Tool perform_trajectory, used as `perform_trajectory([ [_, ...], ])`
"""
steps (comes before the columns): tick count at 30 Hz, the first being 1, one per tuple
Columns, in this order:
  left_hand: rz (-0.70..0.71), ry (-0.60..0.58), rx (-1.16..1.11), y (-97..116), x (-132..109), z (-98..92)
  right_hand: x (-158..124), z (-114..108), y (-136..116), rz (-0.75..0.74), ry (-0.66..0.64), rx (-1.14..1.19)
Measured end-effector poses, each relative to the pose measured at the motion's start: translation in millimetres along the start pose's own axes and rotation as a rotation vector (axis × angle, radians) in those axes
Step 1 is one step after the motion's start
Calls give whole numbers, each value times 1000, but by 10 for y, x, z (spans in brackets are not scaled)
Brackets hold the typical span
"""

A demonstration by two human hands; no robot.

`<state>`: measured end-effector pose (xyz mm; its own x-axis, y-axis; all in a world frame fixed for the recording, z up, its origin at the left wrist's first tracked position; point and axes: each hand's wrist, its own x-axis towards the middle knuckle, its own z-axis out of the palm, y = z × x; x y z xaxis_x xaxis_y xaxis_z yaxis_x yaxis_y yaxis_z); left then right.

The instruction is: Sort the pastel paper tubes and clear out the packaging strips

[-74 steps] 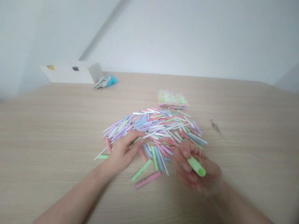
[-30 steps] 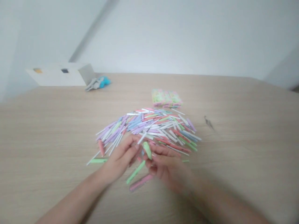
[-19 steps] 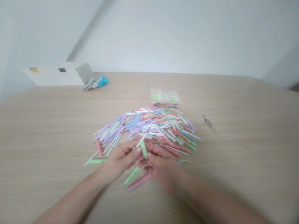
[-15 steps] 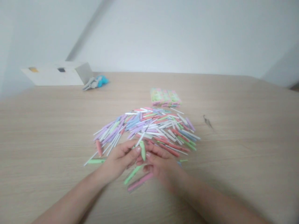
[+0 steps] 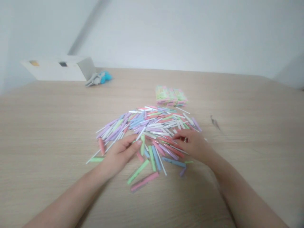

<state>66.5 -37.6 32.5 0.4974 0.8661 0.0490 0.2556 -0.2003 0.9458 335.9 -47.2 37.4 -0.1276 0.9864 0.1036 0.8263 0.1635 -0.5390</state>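
My left hand (image 5: 122,153) is closed in a pinch at the left front of the pile. Between its thumb and fingers are a white stick (image 5: 142,133) pointing up and a short light-green piece (image 5: 142,145). At the pile's right side, my right hand (image 5: 191,144) has its fingers curled down among red and white sticks; what they grip, if anything, is hidden. The pile (image 5: 140,122) is made of slim pastel pieces and thin white sticks. In front lie a green piece (image 5: 138,172), a pink piece (image 5: 144,181) and a blue piece (image 5: 174,162).
Behind the pile sits a stack of green and pink printed packets (image 5: 171,96). A white box (image 5: 59,70) with cut-outs stands at the back left, beside a grey and blue crumpled glove-like item (image 5: 98,78). A small dark thing (image 5: 215,122) lies on the wooden table (image 5: 249,126).
My right hand has left my left hand and moved right to the pile, uncovering pieces in front. My left hand still holds the white stick and green piece. The view has shifted slightly.
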Motion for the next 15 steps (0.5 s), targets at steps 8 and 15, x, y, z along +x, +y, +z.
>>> perform_trajectory([
  [8, -31, 15, 22, -1, 10, -8, -9, 193, -60, -90, -116, -182],
  [15, -59, 122, 97, -62, 49, -57, -2, 299, -59, -129, -48, -251],
])
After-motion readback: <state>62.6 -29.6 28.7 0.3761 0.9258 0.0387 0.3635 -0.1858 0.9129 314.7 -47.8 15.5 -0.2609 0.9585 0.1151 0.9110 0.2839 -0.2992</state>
